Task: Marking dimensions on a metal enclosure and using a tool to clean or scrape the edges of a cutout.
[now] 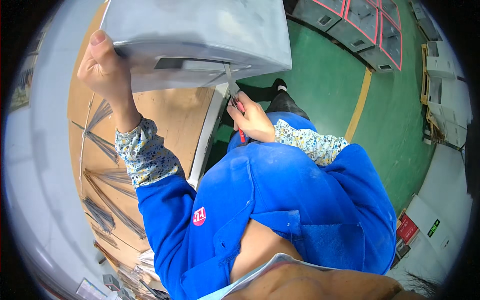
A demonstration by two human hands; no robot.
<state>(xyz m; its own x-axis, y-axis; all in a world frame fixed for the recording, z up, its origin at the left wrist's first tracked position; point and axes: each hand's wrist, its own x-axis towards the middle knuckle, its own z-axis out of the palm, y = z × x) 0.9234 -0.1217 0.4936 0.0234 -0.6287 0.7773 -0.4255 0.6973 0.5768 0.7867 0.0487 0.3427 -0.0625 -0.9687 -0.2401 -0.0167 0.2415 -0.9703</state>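
Your left hand [104, 67] curls round the edge of one grey box [200, 25] over one table [167, 112], your right hand [252, 120] gripping one red-handled tool [232, 84] at one slot [180, 63].

Yellow line [359, 102] on green floor [400, 120]

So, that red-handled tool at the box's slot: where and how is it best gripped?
Probably by the red handle, coming from the person's right with fingers wrapped round it, as the right hand does. The flat metal blade points away from the body, its tip at the right end of the slot in the grey box, while the handle points back.
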